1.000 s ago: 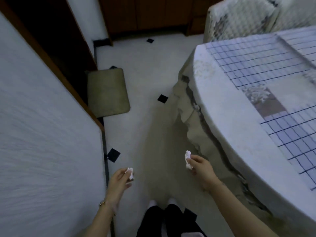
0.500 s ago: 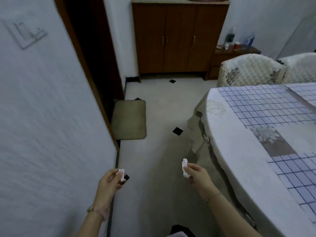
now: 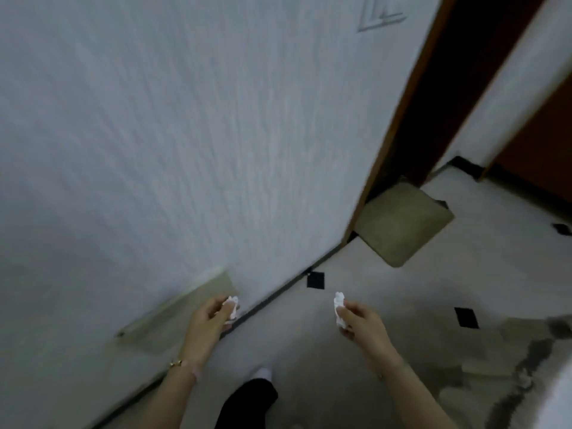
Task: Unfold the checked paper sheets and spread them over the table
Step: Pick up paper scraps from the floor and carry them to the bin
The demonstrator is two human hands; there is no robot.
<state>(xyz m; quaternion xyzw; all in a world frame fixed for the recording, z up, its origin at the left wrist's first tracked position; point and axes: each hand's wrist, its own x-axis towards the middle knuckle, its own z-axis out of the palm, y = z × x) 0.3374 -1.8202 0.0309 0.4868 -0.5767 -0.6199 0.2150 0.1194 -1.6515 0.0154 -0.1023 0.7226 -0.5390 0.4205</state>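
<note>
Crumpled white paper wad [image 3: 232, 306] in left hand [image 3: 206, 325], another wad [image 3: 339, 308] in right hand [image 3: 360, 323]

A textured white wall [image 3: 185, 134] meets pale floor [image 3: 464, 274] with black diamond tiles and a mat [image 3: 402, 224].

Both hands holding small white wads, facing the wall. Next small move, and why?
Probably look for somewhere to drop the scraps. The left hand pinches a crumpled white wad, and the right hand pinches another wad. Neither hand is free to unfold sheets, and no checked paper is in view.
</note>
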